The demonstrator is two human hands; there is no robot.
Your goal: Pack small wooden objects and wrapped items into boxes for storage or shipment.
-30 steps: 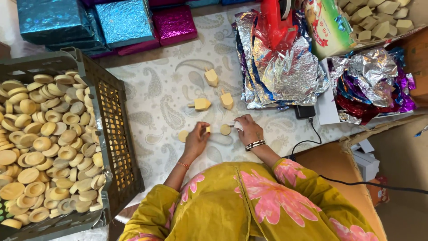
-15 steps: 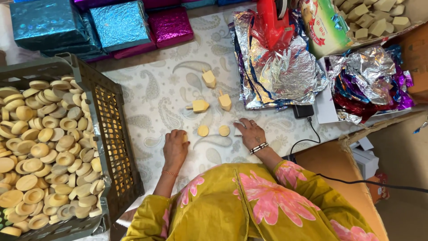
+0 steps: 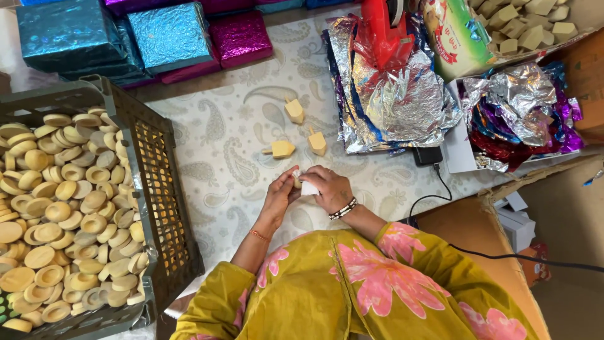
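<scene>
My left hand point(image 3: 280, 195) and my right hand point(image 3: 327, 187) meet over the patterned cloth point(image 3: 220, 145), together holding a small pale wooden piece point(image 3: 307, 187) between the fingers. A beaded bracelet sits on my right wrist, a thin red thread on my left. Three small wooden tops lie just beyond my hands: one point(image 3: 281, 149) on its side, one point(image 3: 317, 142) to its right, one point(image 3: 294, 111) farther back. A dark plastic crate point(image 3: 156, 189) full of several round wooden discs point(image 3: 60, 208) stands to my left.
Shiny foil sheets point(image 3: 396, 101) are piled at the right, more crumpled foil point(image 3: 522, 113) beyond. Blue point(image 3: 69, 34) and magenta point(image 3: 242, 38) foil-wrapped boxes line the back. A red tool point(image 3: 384, 31) rests on the foil. A black cable point(image 3: 434, 182) runs off the cloth. Wooden blocks point(image 3: 528, 25) sit top right.
My left hand, which lay flat on the cloth half a second ago, has come up to join my right hand. The loose pieces near my hands have been gathered into them.
</scene>
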